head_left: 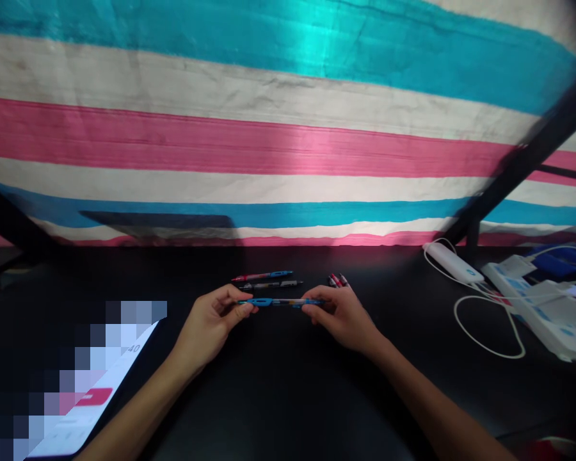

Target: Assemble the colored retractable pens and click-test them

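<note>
A blue pen (288,302) with a clear barrel is held level above the black table, one end in each hand. My left hand (221,320) pinches its blue grip end between thumb and fingers. At the other end, my right hand (338,314) has its fingers closed on the barrel. Just behind the held pen lie a black pen (273,285) and a pen with a red tip and blue grip (264,276). Several red and dark pen parts or pens (336,280) show behind my right hand, which partly hides them.
On the right, a white power strip (532,307) holds plugged-in chargers, with a white power bank (454,262) and looping white cable (489,355) beside it. A lit screen (96,397), partly pixelated, is at lower left. A striped sheet (269,147) hangs behind the table (278,397).
</note>
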{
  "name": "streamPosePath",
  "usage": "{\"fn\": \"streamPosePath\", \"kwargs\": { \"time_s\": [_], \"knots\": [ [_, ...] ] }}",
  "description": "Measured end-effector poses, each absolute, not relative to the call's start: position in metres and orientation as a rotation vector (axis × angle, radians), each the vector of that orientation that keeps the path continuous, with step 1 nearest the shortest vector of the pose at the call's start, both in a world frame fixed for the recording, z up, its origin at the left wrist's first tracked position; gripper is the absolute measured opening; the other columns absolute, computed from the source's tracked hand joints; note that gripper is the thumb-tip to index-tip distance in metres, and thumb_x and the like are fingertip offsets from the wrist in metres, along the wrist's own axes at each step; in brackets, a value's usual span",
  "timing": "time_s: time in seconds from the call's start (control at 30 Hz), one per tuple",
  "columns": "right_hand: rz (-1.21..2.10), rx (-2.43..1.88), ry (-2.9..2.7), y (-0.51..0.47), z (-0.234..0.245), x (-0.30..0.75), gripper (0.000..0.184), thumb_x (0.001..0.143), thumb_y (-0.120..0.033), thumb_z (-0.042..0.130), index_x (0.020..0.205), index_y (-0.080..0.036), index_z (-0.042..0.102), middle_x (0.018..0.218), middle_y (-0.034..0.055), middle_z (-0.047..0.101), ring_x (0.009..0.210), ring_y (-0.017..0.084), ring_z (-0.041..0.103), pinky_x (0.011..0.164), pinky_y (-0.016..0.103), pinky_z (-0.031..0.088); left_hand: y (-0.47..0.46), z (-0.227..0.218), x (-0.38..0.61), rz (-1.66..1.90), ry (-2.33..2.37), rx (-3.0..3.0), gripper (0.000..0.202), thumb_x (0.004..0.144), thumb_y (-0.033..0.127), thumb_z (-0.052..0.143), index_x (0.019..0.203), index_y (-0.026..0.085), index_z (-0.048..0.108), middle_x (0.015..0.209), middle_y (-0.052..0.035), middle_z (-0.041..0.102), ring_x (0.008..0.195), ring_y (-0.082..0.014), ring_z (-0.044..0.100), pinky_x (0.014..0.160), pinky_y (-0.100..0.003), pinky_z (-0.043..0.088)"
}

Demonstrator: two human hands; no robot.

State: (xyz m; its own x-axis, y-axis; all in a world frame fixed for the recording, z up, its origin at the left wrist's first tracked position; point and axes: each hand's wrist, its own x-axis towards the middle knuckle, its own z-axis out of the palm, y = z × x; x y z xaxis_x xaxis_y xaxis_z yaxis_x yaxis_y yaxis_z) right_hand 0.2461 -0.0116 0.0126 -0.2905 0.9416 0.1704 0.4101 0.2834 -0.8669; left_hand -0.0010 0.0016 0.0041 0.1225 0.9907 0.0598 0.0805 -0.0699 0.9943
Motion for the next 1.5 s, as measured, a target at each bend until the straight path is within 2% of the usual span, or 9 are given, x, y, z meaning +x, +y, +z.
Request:
{"fn": "streamPosePath", "kwargs": {
  "time_s": [0.17,0.33,0.4,0.47,0.6,0.83,1.1,1.33,1.5],
  "knots": [
    [1.387,-1.152,-1.646,-0.01,0.007,0.247,0.031,0.085,-0.042,0.057,0.07,-0.015,0.061,0.044,-0.0032,0.05,0.039,0.007,0.039,0.041,0.02,0.025,-0.002,0.003,-0.002,1.152,1.195,1.512,0.015,0.071,0.028,0.073,0.074,0.018,0.063,0.076,-0.0003,0.067,0.074,-0.016,0.063,0.068,-0.024,0.048],
    [1.79,-1.125,-1.423,-0.008,0.002,0.249,0.034,0.086,-0.044,0.052,0.068,-0.016,0.056,0.038,-0.0068,0.039,0.033,0.007,0.029,0.037,0.021,0.019,-0.005,-0.001,0.0,1.149,1.204,1.601,0.014,0.074,0.029,0.07,0.077,0.018,0.06,0.082,-0.0009,0.065,0.079,-0.0164,0.062,0.073,-0.026,0.047],
    [1.598,-1.166,-1.536,-0.009,0.005,0.248,0.033,0.088,-0.043,0.05,0.071,-0.016,0.058,0.043,-0.005,0.043,0.037,0.008,0.034,0.039,0.022,0.024,-0.004,0.0,0.0,1.106,1.205,1.605,0.016,0.076,0.031,0.068,0.082,0.019,0.059,0.081,-0.0007,0.064,0.078,-0.016,0.061,0.07,-0.025,0.045],
    [1.167,-1.184,-1.749,-0.011,0.01,0.246,0.027,0.088,-0.039,0.052,0.079,-0.015,0.063,0.057,-0.0005,0.054,0.049,0.01,0.045,0.047,0.022,0.033,-0.003,0.002,0.0,1.063,1.191,1.6,0.018,0.079,0.034,0.065,0.086,0.019,0.058,0.08,-0.0002,0.063,0.076,-0.0152,0.059,0.069,-0.024,0.044],
    [0.488,-1.044,-2.045,-0.014,0.015,0.245,0.018,0.09,-0.029,0.053,0.097,-0.018,0.066,0.083,0.0053,0.064,0.069,0.014,0.053,0.065,0.027,0.04,0.001,0.007,0.0,0.965,1.143,1.593,0.026,0.09,0.04,0.048,0.08,0.017,0.058,0.073,0.0002,0.059,0.069,-0.013,0.053,0.066,-0.023,0.04],
    [0.273,-0.963,-2.155,-0.009,0.007,0.25,0.015,0.091,-0.027,0.053,0.098,-0.018,0.064,0.083,0.0059,0.064,0.072,0.016,0.052,0.069,0.028,0.041,0.004,0.004,-0.007,0.768,1.166,1.61,0.044,0.09,0.051,0.039,0.063,0.017,0.049,0.055,0.0045,0.039,0.053,-0.0107,0.033,0.052,-0.023,0.025],
    [0.638,-1.049,-2.108,-0.016,0.014,0.247,0.021,0.091,-0.03,0.051,0.087,-0.016,0.065,0.075,0.0027,0.061,0.065,0.013,0.053,0.063,0.025,0.038,-0.001,0.008,-0.009,0.826,1.27,1.815,0.038,0.089,0.047,0.042,0.065,0.018,0.046,0.06,0.0046,0.036,0.058,-0.0119,0.033,0.054,-0.024,0.025],
    [1.222,-1.161,-1.8,-0.013,0.011,0.247,0.032,0.087,-0.043,0.055,0.071,-0.015,0.06,0.051,-0.0046,0.043,0.045,0.008,0.037,0.044,0.022,0.024,-0.002,0.006,-0.006,0.812,1.295,1.863,0.038,0.09,0.045,0.04,0.064,0.018,0.044,0.06,0.0045,0.036,0.058,-0.0123,0.034,0.054,-0.024,0.026],
    [1.423,-1.125,-1.57,-0.01,0.008,0.246,0.029,0.084,-0.042,0.059,0.074,-0.015,0.061,0.05,-0.005,0.044,0.044,0.007,0.039,0.043,0.021,0.03,-0.003,0.006,-0.006,0.812,1.285,1.856,0.037,0.091,0.045,0.04,0.066,0.018,0.047,0.06,0.0046,0.037,0.058,-0.0122,0.035,0.054,-0.024,0.026]
  ]
}}
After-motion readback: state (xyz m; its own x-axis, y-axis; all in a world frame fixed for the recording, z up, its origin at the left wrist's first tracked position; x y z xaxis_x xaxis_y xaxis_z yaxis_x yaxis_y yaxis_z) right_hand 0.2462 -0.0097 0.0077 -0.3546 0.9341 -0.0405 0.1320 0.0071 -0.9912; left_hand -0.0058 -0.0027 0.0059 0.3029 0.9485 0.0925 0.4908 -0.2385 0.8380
